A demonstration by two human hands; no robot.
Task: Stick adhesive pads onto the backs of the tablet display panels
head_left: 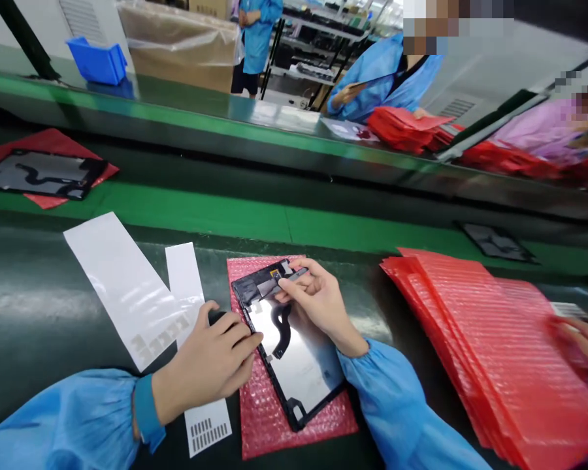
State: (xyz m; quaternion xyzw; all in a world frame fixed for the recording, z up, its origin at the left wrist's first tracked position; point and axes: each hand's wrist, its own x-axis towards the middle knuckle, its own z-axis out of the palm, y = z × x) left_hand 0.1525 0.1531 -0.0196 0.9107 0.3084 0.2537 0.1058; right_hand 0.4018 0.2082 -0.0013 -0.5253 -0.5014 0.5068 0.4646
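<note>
A tablet screen panel [304, 365] lies back side up, slightly tilted, on a pink bubble-wrap bag [257, 431]. A black curved flex cable [281, 333] runs over its silvery back. My right hand [321, 303] is over the panel's top end, thumb and forefinger pinched beside a small flex connector; what is between the fingertips is too small to tell. My left hand [208, 359] is curled at the panel's left edge, around a dark rounded object [216, 316] that is mostly hidden. Under and beside this hand lie a white sheet [122, 287] and a narrow sticker strip [208, 427] with small grey stickers.
Red bubble bags [490, 339] are stacked at the right, with another person's hand [585, 339] on them. On the green belt lie another panel [44, 173] on a red bag, left, and one [497, 241] at right. A blue bin [97, 62] stands beyond; co-workers are across.
</note>
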